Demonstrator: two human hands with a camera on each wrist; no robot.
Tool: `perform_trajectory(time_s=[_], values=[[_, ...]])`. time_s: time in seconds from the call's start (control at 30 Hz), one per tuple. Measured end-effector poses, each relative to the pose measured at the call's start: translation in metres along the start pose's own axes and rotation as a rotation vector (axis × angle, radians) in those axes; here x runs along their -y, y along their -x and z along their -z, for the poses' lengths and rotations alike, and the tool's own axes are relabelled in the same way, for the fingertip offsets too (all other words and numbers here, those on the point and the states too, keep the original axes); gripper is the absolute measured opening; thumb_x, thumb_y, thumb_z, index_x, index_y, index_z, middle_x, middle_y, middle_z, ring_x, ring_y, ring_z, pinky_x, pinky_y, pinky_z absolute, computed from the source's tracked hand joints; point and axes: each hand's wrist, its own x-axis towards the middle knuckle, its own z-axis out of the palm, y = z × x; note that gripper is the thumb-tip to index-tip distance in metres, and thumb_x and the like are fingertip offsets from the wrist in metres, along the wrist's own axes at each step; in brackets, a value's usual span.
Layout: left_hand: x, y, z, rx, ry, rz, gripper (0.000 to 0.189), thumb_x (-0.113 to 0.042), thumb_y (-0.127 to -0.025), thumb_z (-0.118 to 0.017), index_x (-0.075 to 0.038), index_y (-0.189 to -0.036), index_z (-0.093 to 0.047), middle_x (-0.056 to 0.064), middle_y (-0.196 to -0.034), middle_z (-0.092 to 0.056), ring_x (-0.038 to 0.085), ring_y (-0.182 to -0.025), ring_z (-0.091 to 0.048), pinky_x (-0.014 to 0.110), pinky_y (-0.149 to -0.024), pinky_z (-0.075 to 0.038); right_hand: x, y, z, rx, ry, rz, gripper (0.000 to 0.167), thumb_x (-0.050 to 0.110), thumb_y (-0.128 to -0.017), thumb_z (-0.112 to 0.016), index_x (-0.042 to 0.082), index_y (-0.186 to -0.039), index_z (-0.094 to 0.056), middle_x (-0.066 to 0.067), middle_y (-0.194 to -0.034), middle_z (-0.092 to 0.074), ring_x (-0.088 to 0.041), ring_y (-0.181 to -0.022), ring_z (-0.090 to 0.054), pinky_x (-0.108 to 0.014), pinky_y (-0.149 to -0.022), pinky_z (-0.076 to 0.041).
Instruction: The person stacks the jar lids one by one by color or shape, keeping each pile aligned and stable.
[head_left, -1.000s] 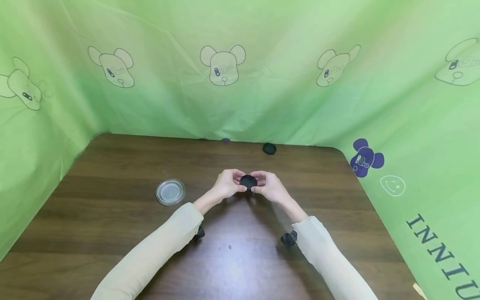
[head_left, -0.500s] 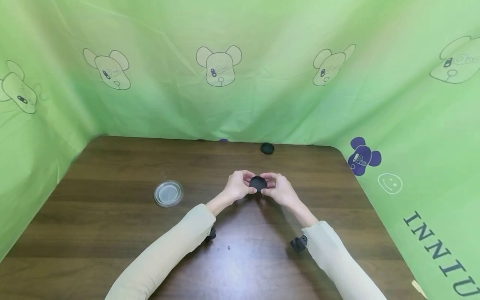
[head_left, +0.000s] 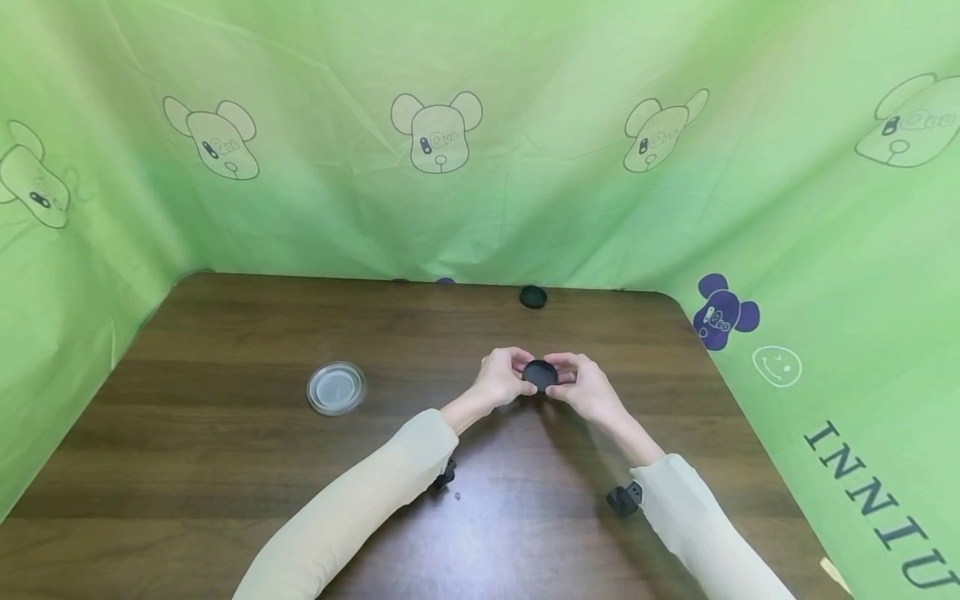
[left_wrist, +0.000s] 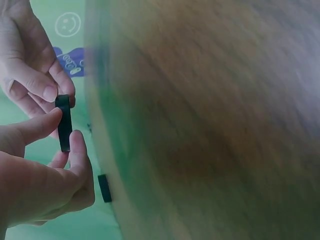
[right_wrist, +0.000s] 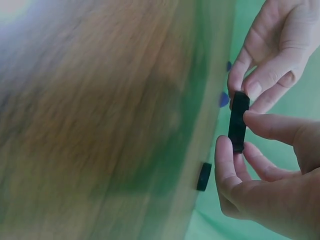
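A shallow, round black lid (head_left: 540, 377) is held above the table between both hands. My left hand (head_left: 501, 380) pinches its left edge, thumb at the near side and fingers behind. On the opposite edge, my right hand (head_left: 588, 390) grips it the same way. The left wrist view shows the black lid (left_wrist: 64, 125) edge-on as a narrow band between the fingertips. From the right wrist, the black lid (right_wrist: 239, 122) also appears edge-on, with thumb and fingers on its rim.
Another round black piece (head_left: 533, 297) lies at the table's back edge. To the left sits a clear round dish-like piece (head_left: 336, 388). A tiny speck (head_left: 457, 496) lies on the brown wooden table (head_left: 225, 467). Green printed cloth (head_left: 322, 200) hangs around the back and sides.
Both hands have moved to the right together, carrying the black lid, and slightly nearer. Their grip looks the same. The clear piece and the far black piece stay put.
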Motion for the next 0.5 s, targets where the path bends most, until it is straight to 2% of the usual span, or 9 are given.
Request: perform_trajectory(time_s=[0.2,0.5], values=[[0.001,-0.001,-0.015,0.025,-0.021,0.014,0.039,0.009,-0.070,-0.080,0.001,-0.106,-0.067,0.008,-0.090,-0.068,0.013,-0.080,-0.063,0.021,-0.072,-0.051,-0.013,0.005,0.008,0.019,0.000,-0.025,0.049,-0.008,-0.082,-0.068,-0.009,-0.129,-0.052,-0.030,-0.123,-0.051,-0.039,-0.103,-0.060,-0.025,-0.079,-0.051],[-0.001,-0.004,-0.030,0.037,-0.009,0.069,0.042,0.009,-0.069,-0.081,0.002,-0.107,-0.066,0.011,-0.094,-0.069,0.020,-0.090,-0.063,0.025,-0.080,-0.050,-0.026,0.009,0.016,0.054,-0.014,-0.045,0.048,-0.007,-0.083,-0.067,-0.009,-0.129,-0.052,-0.030,-0.126,-0.053,-0.041,-0.106,-0.059,-0.028,-0.080,-0.052]])
